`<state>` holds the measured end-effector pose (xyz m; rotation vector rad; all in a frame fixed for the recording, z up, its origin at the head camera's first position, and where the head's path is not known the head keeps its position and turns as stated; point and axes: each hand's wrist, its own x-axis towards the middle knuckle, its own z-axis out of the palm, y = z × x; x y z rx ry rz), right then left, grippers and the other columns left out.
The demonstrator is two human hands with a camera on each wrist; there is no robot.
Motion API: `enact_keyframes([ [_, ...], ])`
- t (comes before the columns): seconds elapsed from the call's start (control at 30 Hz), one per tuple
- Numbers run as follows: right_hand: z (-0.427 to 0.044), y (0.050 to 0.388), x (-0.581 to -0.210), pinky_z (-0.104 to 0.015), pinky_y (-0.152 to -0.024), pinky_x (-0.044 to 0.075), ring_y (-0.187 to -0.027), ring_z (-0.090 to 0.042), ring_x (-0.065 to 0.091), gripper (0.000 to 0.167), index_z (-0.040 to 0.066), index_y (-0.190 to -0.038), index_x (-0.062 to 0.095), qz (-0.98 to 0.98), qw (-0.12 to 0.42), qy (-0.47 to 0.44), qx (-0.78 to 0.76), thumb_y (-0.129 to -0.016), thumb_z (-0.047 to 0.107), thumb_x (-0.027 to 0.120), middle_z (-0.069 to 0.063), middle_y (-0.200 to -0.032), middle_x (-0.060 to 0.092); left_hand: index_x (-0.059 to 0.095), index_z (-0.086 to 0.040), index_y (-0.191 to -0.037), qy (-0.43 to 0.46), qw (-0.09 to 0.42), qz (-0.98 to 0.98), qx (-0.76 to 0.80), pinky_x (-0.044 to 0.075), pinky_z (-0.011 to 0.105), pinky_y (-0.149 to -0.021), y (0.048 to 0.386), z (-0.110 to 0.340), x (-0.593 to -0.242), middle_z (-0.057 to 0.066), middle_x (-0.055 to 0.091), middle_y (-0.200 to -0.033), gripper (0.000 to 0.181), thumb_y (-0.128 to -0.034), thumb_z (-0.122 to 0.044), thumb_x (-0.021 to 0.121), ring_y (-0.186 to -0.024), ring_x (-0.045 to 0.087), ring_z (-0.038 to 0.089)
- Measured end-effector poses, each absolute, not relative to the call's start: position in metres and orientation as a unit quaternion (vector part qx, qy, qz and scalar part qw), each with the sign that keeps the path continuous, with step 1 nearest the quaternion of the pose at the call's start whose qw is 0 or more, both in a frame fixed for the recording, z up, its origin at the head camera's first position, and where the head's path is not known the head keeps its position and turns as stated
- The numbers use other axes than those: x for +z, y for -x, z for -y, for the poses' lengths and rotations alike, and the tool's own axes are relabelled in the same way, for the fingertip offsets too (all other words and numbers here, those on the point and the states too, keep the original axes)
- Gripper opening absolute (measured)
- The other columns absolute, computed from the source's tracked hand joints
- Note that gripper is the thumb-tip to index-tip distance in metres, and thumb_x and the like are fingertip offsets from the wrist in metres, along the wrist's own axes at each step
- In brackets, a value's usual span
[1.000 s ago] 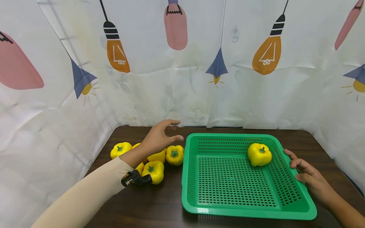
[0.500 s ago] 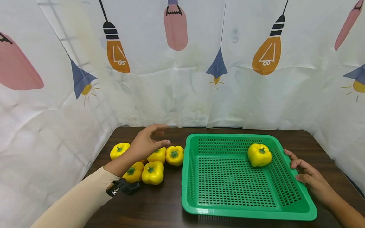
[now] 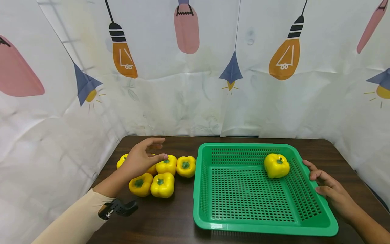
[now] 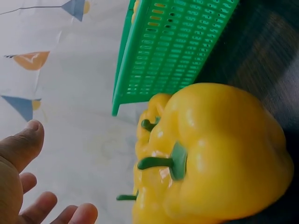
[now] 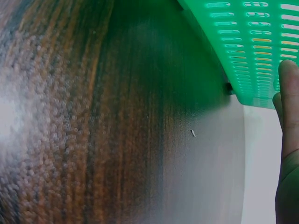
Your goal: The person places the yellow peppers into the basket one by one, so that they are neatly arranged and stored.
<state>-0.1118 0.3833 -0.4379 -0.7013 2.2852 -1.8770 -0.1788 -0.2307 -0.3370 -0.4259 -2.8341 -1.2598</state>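
My left hand point(image 3: 138, 159) hovers above a cluster of yellow bell peppers, thumb and fingers spread apart with nothing between them. In the left wrist view a large yellow bell pepper point(image 4: 224, 154) with a green stem lies close to that hand, others partly hidden behind it. The front pepper point(image 3: 162, 185) and the pepper nearest the basket point(image 3: 186, 166) show fully in the head view. A green perforated basket point(image 3: 243, 227) stands to the right, holding one yellow bell pepper point(image 3: 276, 165). At its right rim, my right hand point(image 3: 333, 193) grips the edge; its underside fingers are partly hidden.
A dark wood-grain table point(image 3: 170, 220) bears the peppers and basket. Behind and beside it hangs a white curtain point(image 3: 182, 101) printed with lamps and bulbs. A black wrist camera point(image 3: 117, 207) is strapped to the left forearm.
My left hand has moved left and slightly down, away from the basket and over the peppers, uncovering several of them. The right hand, basket and its pepper stay put.
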Motion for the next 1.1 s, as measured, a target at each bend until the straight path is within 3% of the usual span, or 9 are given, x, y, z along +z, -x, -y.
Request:
enact_keyframes([
  [0.23,-0.382,0.112,-0.438,-0.016,-0.092,0.041,-0.148,-0.003,0.014,0.028,0.003,-0.113,0.043,-0.739,0.048,0.237,-0.629,-0.096,-0.015,0.030,0.002,-0.170,0.010,0.054,-0.017,-0.147,0.136,0.011,0.908,-0.396,0.055,0.049,-0.095,0.173,0.243,-0.338,0.007,0.055,-0.144,0.066,-0.0908,-0.041,0.079,-0.126,0.059,0.032],
  [0.5,-0.382,0.111,-0.439,-0.014,-0.091,0.035,-0.149,-0.005,0.009,0.026,0.001,-0.114,0.042,-0.743,0.048,0.236,-0.625,-0.097,-0.014,0.030,0.003,-0.170,0.010,0.056,-0.018,-0.145,0.127,0.017,0.919,-0.372,0.057,0.046,-0.091,0.161,0.261,-0.344,0.008,0.059,-0.139,0.066,-0.0892,-0.045,0.079,-0.118,0.062,0.035],
  [0.73,-0.380,0.112,-0.437,-0.017,-0.093,0.044,-0.145,0.001,0.019,0.028,0.003,-0.112,0.042,-0.737,0.046,0.240,-0.631,-0.096,-0.016,0.029,0.004,-0.169,0.011,0.058,-0.014,-0.142,0.132,0.015,0.915,-0.381,0.059,0.037,-0.087,0.153,0.280,-0.347,0.012,0.060,-0.139,0.060,-0.0909,-0.038,0.079,-0.114,0.065,0.033],
  [1.1,-0.380,0.110,-0.438,-0.012,-0.093,0.036,-0.149,-0.004,0.011,0.025,0.002,-0.113,0.042,-0.746,0.045,0.231,-0.623,-0.097,-0.014,0.030,0.002,-0.170,0.011,0.060,-0.005,-0.138,0.134,-0.012,0.913,-0.384,0.059,0.029,-0.082,0.142,0.300,-0.351,0.017,0.064,-0.132,0.058,-0.0896,-0.028,0.082,-0.110,0.067,0.037],
])
